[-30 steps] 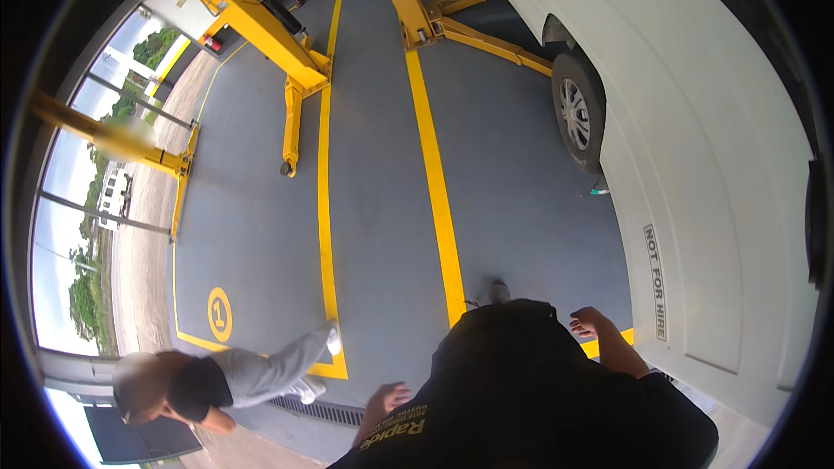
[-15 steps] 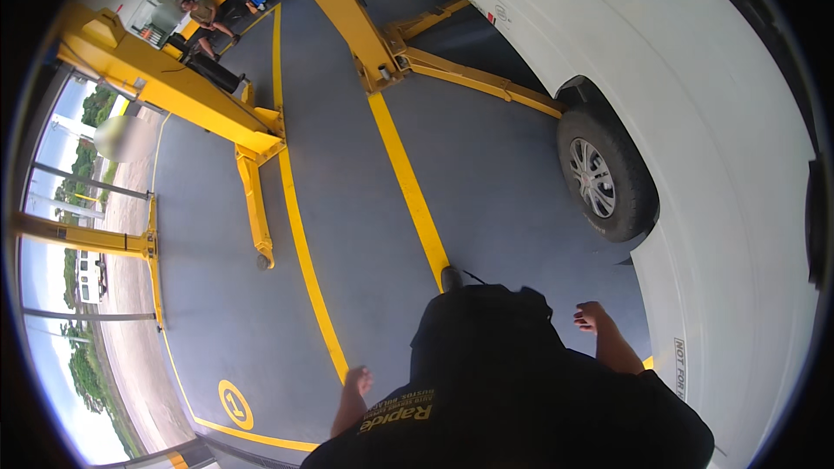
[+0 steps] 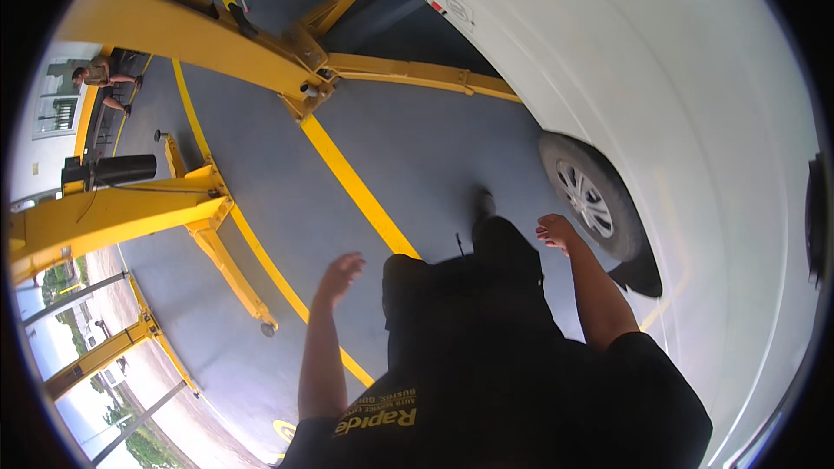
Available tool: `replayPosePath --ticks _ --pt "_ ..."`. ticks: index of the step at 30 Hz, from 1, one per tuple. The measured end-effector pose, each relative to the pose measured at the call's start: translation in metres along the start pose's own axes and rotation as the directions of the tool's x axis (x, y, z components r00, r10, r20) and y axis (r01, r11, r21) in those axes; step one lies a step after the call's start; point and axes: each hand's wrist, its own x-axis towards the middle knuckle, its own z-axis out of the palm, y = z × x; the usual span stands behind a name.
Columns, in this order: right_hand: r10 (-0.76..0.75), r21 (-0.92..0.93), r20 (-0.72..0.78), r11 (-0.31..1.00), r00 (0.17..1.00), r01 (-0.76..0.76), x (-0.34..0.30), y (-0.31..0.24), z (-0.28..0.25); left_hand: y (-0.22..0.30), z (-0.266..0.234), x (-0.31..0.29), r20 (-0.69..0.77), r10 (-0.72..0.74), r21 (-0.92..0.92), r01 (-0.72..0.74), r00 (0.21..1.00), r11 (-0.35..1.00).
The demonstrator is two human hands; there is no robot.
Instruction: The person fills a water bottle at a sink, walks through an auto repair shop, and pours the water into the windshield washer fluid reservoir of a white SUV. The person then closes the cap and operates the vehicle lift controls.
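Observation:
My left hand (image 3: 341,278) is raised over the floor on my left, with nothing in it and its fingers loosely stretched. On the other side, my right hand (image 3: 554,232) hangs in the air, empty, its fingers slightly bent and apart. In the picture it appears just left of the rear or front wheel (image 3: 584,195) of a white vehicle (image 3: 686,139); which wheel I cannot tell. Neither hand visibly touches anything. Below my dark shirt, one shoe (image 3: 484,201) steps forward, blurred.
A yellow lift post (image 3: 191,30) stands ahead, its arm (image 3: 417,72) reaching under the vehicle. Farther left are another yellow post (image 3: 113,217) and its low arm (image 3: 230,269). Yellow lines (image 3: 356,187) cross the grey floor (image 3: 278,148). A seated person (image 3: 100,74) is at the far left.
Both hands have swung up and forward. I have moved ahead, so the lift post and wheel look nearer, and the view has turned to the right.

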Motion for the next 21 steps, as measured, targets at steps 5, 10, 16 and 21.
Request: replayPosePath --ticks 5,10,16,21 --pt "-0.170 -0.003 -0.027 0.985 0.985 0.170 0.082 -0.173 0.023 0.071 0.005 0.133 0.255 -0.133 0.107 0.109 0.958 0.988" --pt "-0.195 -0.058 -0.114 0.980 0.974 0.189 0.218 -0.293 0.044 0.061 -0.016 0.356 0.343 0.083 0.218 -0.165 0.936 0.962" --pt "-0.006 0.043 -0.356 0.999 0.935 0.023 0.442 -0.262 0.015 0.114 0.034 0.477 0.455 -0.057 0.191 -0.035 0.889 0.981" --pt "-0.081 -0.058 -0.817 0.997 0.572 0.059 0.589 -0.211 -0.104 0.099 0.063 0.515 0.552 -0.170 0.440 -0.112 0.816 0.891"
